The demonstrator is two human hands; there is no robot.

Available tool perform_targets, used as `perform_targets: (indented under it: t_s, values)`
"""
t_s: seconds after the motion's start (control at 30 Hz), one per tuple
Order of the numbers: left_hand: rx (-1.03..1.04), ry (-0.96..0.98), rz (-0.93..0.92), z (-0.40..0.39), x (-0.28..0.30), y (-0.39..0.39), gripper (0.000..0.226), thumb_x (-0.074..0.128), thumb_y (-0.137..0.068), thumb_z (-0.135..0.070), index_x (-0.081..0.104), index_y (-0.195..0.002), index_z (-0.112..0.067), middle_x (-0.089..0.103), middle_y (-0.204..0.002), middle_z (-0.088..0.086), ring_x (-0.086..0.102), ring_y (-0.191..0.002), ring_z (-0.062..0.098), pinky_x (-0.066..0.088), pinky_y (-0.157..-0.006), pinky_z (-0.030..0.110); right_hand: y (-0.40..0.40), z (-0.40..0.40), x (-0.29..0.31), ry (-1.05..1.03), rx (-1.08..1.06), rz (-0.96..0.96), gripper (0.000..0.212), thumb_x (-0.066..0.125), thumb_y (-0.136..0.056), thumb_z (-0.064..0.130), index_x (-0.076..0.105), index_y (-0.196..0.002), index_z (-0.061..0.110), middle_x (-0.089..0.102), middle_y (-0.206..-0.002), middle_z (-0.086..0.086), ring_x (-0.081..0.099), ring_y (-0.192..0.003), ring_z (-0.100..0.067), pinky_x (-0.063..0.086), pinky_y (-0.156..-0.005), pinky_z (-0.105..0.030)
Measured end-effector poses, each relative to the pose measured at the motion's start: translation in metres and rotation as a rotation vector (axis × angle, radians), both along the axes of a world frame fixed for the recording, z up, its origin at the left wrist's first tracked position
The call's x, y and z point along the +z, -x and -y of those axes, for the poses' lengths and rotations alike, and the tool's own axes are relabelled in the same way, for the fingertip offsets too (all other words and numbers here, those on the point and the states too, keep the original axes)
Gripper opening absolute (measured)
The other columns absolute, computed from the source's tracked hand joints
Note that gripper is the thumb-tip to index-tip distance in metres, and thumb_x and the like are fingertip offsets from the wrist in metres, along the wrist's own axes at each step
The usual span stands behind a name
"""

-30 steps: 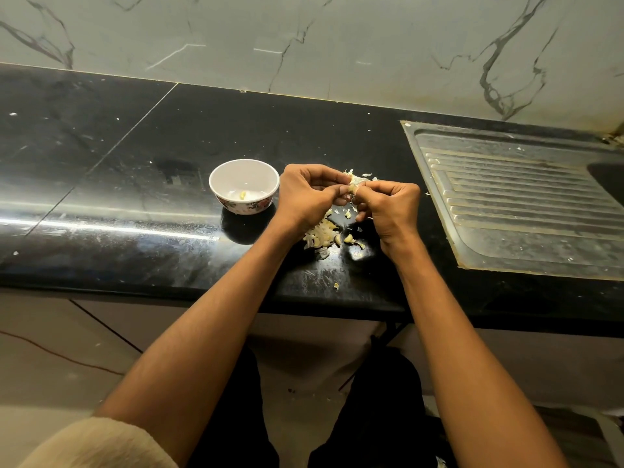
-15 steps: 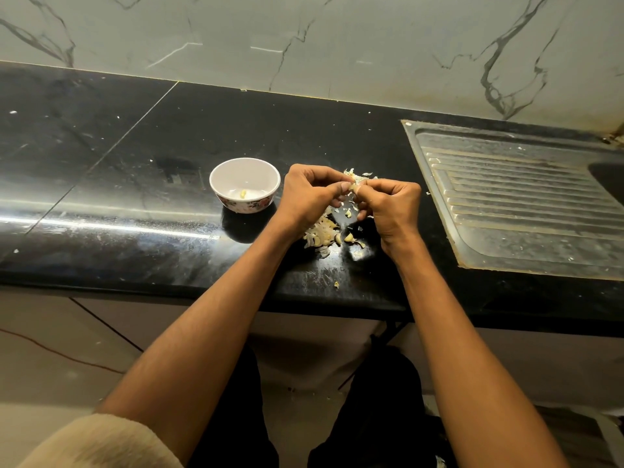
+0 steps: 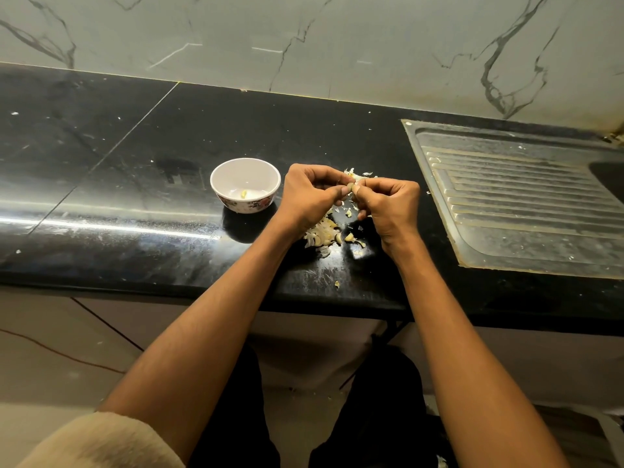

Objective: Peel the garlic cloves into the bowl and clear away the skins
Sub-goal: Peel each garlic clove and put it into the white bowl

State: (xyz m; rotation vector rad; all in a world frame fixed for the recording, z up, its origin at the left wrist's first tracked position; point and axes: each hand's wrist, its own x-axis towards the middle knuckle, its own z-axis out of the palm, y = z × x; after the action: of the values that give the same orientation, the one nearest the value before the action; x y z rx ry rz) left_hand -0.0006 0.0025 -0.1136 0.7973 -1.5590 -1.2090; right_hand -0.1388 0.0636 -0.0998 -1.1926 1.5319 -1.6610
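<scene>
From the head view, both my hands were up over the black polished stone counter (image 3: 128,184), knuckles toward me. My left hand (image 3: 312,194) and my right hand (image 3: 388,206) met at the fingertips, both curled and pinching one small garlic clove (image 3: 352,186) between them, above the mess. I couldn't tell how much skin clung to it; it was mostly hidden by my fingers.

The small white bowl with a floral band (image 3: 245,185) sat just to the left of my left hand, with one pale peeled clove (image 3: 243,194) lying in the bottom. Under and near my wrists lay the loose pile of papery skins and cloves (image 3: 322,235), with more scraps scattered on the far side. The ribbed steel sink drainboard (image 3: 526,204) lay well off to the right.

My read: this clove was light, firm and a bit slick once bared, so I needed to hold its body and pick at the dry skin by an edge near the tip. The skins looked flimsy, likely to drift, best swept together. Early days, I judged.
</scene>
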Motion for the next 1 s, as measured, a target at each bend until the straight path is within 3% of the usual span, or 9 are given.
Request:
perform_targets:
  t_s: [0.1, 0.37, 0.67, 1.0]
  values:
    - [0.022, 0.000, -0.005, 0.0001, -0.0002, 0.0007, 0.012, 0.078, -0.084, 0.004, 0.079, -0.096, 0.001, 0.078, -0.086, 0.013, 0.072, -0.076, 0.023, 0.060, -0.073, 0.031, 0.0006, 0.0000, 0.0002, 0.001, -0.004, 0.002, 0.016, 0.077, -0.084, -0.001, 0.077, -0.073, 0.009, 0.071, -0.065, -0.008, 0.061, -0.051, -0.016, 0.050, -0.046, -0.026]
    - [0.059, -0.011, -0.036, -0.0016, 0.0003, 0.0024, 0.013, 0.080, -0.081, 0.006, 0.080, -0.092, 0.000, 0.078, -0.082, 0.011, 0.071, -0.071, 0.015, 0.058, -0.068, 0.026, 0.0011, 0.0007, -0.0010, -0.018, 0.004, 0.040, 0.005, 0.079, -0.085, 0.006, 0.080, -0.080, 0.006, 0.074, -0.074, -0.015, 0.064, -0.057, -0.018, 0.051, -0.047, -0.027]
    - [0.090, -0.002, 0.018, -0.0023, -0.0004, 0.0022, 0.013, 0.081, -0.080, 0.003, 0.081, -0.092, -0.002, 0.079, -0.083, 0.010, 0.077, -0.080, 0.027, 0.062, -0.069, 0.031, 0.0005, -0.0014, 0.0000, -0.008, 0.001, -0.040, 0.017, 0.080, -0.084, 0.002, 0.080, -0.074, 0.016, 0.075, -0.068, -0.005, 0.064, -0.055, -0.019, 0.051, -0.049, -0.028]
    - [0.118, 0.007, 0.059, -0.0043, 0.0024, 0.0001, 0.011, 0.083, -0.079, 0.000, 0.082, -0.089, -0.005, 0.078, -0.078, 0.007, 0.076, -0.070, 0.024, 0.064, -0.070, 0.036, 0.0000, -0.0024, 0.0004, -0.002, -0.022, -0.132, 0.020, 0.078, -0.084, 0.002, 0.080, -0.073, 0.019, 0.076, -0.070, -0.005, 0.070, -0.060, -0.036, 0.059, -0.057, -0.044]
